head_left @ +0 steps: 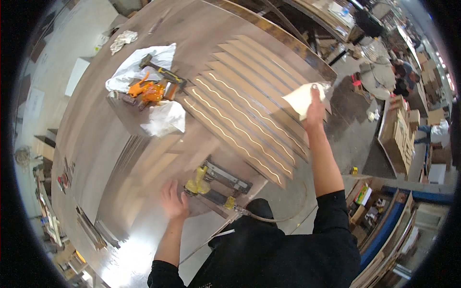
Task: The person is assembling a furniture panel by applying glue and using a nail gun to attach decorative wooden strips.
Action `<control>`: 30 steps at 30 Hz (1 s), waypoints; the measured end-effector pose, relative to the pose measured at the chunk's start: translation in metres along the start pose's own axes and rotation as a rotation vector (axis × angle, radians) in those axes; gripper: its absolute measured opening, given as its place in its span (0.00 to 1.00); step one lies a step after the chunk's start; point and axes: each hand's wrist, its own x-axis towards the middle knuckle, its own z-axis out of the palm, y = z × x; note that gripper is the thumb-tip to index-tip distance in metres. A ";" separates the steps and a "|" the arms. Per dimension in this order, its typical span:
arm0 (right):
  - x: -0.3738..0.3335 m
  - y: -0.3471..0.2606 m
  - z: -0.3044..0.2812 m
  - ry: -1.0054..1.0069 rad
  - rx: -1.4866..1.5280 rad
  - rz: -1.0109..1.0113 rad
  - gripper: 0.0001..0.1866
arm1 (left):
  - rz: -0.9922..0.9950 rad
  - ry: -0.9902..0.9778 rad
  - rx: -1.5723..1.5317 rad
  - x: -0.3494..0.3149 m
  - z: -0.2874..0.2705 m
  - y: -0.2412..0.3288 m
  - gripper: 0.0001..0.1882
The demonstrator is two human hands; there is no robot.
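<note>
My left hand [174,199] lies with fingers spread on the worktable, just left of a yellow-and-black nail gun [204,185], holding nothing. Out to the right, my right hand [314,109] is closed around a cream-coloured, bottle-like container [298,100], probably a glue bottle, over the right ends of a row of strips. These long brown strips [254,86] lie side by side on the slant, with jagged, stepped ends. Wavy pale glue beads [242,115] run along several strips nearest me; those farther off show none.
A hammer [163,72], an orange tool [150,92] and white crumpled sheets [165,117] sit at the table's left. Dark strips [127,156] lie nearer. An air hose [273,220] trails from the nail gun past my body. Cartons [398,137] and people stand beyond.
</note>
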 end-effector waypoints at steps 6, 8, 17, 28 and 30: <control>-0.008 0.000 0.174 -0.004 -0.390 -0.052 0.27 | -0.026 0.014 -0.003 -0.004 -0.004 -0.009 0.28; 0.015 0.019 0.203 -0.057 -0.339 -0.245 0.24 | 0.030 0.034 -0.036 -0.003 -0.001 -0.010 0.27; 0.023 0.036 0.286 -0.050 -0.567 -0.372 0.27 | 0.011 0.068 -0.005 0.003 -0.007 -0.008 0.24; 0.011 0.019 0.239 -0.077 -0.460 -0.289 0.22 | 0.029 0.026 -0.057 0.003 -0.006 -0.008 0.24; 0.007 0.016 0.220 -0.070 -0.499 -0.331 0.22 | 0.075 0.088 -0.038 0.006 -0.008 -0.006 0.24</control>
